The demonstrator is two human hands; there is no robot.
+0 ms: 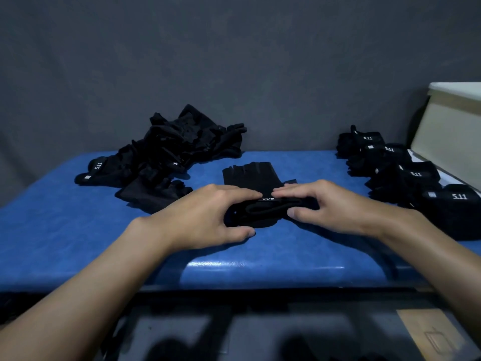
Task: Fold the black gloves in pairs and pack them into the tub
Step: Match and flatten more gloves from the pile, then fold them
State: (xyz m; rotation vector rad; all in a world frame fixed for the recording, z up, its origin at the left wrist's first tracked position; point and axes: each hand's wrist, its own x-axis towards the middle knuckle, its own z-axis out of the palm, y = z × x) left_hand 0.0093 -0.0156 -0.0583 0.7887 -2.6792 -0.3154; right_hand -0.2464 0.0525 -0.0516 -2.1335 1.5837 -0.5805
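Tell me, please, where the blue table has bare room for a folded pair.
Bare: near-left table, below the loose pile, beside the left hand; the back strip between the glove and folded pairs. Crowded: right edge.

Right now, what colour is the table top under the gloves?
Blue table top, glossy at its near edge, under the black gloves; head view.

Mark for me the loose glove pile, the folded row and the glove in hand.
loose pile (179,144): head view, on the middle of the heap.
folded row (406,178): head view, on the third pair from the far end.
glove in hand (250,175): head view, on its flat finger end.
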